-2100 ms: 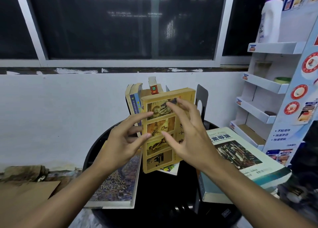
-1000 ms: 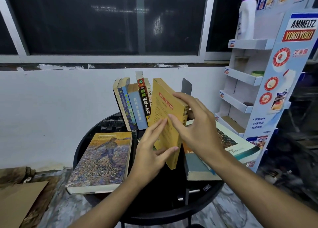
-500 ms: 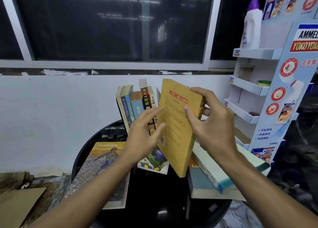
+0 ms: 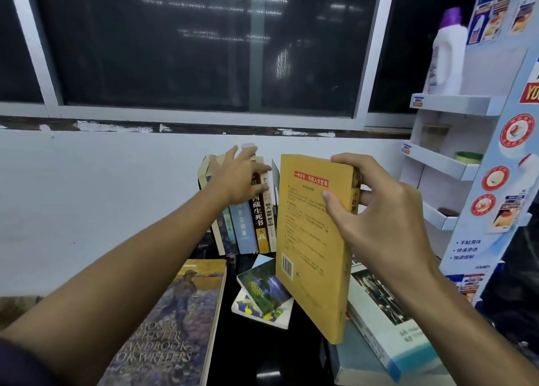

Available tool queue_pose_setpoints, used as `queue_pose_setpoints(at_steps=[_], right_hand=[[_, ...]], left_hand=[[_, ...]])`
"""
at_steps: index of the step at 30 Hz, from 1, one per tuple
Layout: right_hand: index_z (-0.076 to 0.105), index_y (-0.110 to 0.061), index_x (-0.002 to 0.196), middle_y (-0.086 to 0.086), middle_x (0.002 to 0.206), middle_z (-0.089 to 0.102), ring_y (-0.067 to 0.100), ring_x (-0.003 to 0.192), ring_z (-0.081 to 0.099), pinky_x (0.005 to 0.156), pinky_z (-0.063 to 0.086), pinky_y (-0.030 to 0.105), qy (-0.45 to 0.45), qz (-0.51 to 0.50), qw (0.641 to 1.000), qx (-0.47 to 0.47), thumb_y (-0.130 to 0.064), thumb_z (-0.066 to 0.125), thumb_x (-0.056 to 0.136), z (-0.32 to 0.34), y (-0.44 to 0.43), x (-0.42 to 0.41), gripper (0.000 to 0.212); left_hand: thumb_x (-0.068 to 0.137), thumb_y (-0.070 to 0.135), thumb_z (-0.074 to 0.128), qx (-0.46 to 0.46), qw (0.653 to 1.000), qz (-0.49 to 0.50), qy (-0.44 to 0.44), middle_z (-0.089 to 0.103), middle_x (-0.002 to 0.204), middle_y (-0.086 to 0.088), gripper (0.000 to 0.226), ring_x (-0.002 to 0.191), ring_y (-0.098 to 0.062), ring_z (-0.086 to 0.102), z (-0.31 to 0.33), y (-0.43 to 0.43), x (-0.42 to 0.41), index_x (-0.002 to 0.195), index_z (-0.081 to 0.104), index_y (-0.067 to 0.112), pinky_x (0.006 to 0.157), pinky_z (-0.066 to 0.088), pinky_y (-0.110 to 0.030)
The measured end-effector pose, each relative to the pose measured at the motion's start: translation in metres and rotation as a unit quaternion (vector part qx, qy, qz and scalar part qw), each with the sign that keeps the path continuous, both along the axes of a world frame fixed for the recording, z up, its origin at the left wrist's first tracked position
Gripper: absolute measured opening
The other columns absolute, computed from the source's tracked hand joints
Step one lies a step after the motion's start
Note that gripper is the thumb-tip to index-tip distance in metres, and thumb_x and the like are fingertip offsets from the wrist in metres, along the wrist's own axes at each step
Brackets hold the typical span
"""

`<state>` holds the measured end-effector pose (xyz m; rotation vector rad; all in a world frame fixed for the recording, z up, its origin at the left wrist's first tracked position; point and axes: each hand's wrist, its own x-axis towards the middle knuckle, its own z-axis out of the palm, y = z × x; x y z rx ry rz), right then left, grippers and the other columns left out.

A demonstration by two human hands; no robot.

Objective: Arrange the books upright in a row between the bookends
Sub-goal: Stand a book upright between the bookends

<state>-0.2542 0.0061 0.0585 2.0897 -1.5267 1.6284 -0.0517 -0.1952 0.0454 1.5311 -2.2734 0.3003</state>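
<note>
The right hand (image 4: 385,219) grips a yellow book (image 4: 309,248) near its top corner. The thumb lies across the back cover and the fingers (image 4: 347,161) curl over the upper edge and spine. The book hangs upright, slightly tilted, above the black counter (image 4: 262,356), just right of the row of upright books (image 4: 250,228). The left hand (image 4: 236,181) reaches to that row with its fingers straight and spread, laid against the upper part of the books and gripping nothing. The row stands at the back of the counter near the white wall, leaning a little left. Flat on the counter lie a painted-cover handbook (image 4: 180,312) at the left, a small stack of two books (image 4: 262,295) in the middle, and a large white-and-blue book (image 4: 388,327) below the yellow one. A display shelf (image 4: 449,167) stands at far right.
</note>
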Motion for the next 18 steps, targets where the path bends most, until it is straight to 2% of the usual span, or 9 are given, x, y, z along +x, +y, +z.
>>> queue_pose_setpoints(at_steps=[4, 9, 12, 15, 17, 18], right_hand=[[0.061, -0.025, 0.127, -0.014, 0.098, 0.065, 0.007, 0.086, 0.069, 0.077, 0.059, 0.022, 0.01, -0.004, 1.0, -0.005, -0.02, 0.076, 0.088, 0.012, -0.014, 0.005, 0.042], [0.06, -0.023, 0.126, -0.013, 0.096, 0.062, -0.005, 0.071, 0.059, 0.066, 0.046, 0.0, 0.041, -0.011, 0.999, -0.005, -0.019, 0.076, 0.088, 0.034, -0.037, 0.011, 0.041], [0.059, -0.025, 0.124, -0.012, 0.095, 0.062, -0.006, 0.074, 0.057, 0.065, 0.039, -0.006, 0.051, -0.02, 0.998, 0.004, -0.019, 0.075, 0.089, 0.044, -0.052, 0.017, 0.04], [0.056, -0.027, 0.125, -0.006, 0.1, 0.063, 0.007, 0.082, 0.057, 0.059, 0.043, 0.003, 0.077, -0.027, 0.997, 0.008, -0.021, 0.073, 0.09, 0.051, -0.069, 0.027, 0.039], [0.053, -0.029, 0.126, -0.003, 0.107, 0.062, 0.012, 0.09, 0.058, 0.063, 0.046, 0.011, 0.09, -0.028, 0.995, 0.013, -0.022, 0.072, 0.091, 0.052, -0.081, 0.034, 0.04], [0.051, -0.031, 0.126, -0.002, 0.109, 0.062, 0.014, 0.093, 0.06, 0.066, 0.053, 0.02, 0.092, -0.028, 0.995, 0.017, -0.022, 0.072, 0.091, 0.052, -0.087, 0.037, 0.041]], left_hand=[[0.088, 0.052, 0.068, -0.043, 0.998, 0.008, 0.035, 0.031, 0.161, 0.006, 0.046, 0.134, -0.028, 0.049, -0.007, 0.0, -0.006, 0.132, 0.06, 0.039, 0.113, 0.036, -0.054], [0.087, 0.039, 0.075, -0.025, 0.997, 0.005, 0.074, 0.033, 0.159, 0.001, 0.047, 0.131, -0.025, 0.052, -0.007, 0.0, -0.006, 0.131, 0.064, 0.027, 0.115, 0.035, -0.053], [0.084, 0.036, 0.079, -0.007, 0.996, 0.005, 0.088, 0.036, 0.157, -0.002, 0.05, 0.13, -0.026, 0.052, -0.003, 0.001, -0.005, 0.131, 0.065, 0.024, 0.115, 0.034, -0.053], [0.083, 0.031, 0.081, 0.003, 0.995, -0.002, 0.103, 0.041, 0.152, -0.005, 0.051, 0.125, -0.026, 0.055, 0.001, 0.006, -0.003, 0.13, 0.067, 0.018, 0.108, 0.043, -0.046], [0.083, 0.031, 0.081, -0.002, 0.994, -0.004, 0.109, 0.043, 0.151, -0.004, 0.051, 0.125, -0.026, 0.055, 0.002, 0.008, -0.001, 0.13, 0.067, 0.018, 0.105, 0.045, -0.043], [0.082, 0.033, 0.081, -0.005, 0.994, -0.003, 0.109, 0.043, 0.151, -0.003, 0.052, 0.126, -0.025, 0.055, 0.002, 0.008, 0.001, 0.13, 0.067, 0.018, 0.107, 0.043, -0.043]])
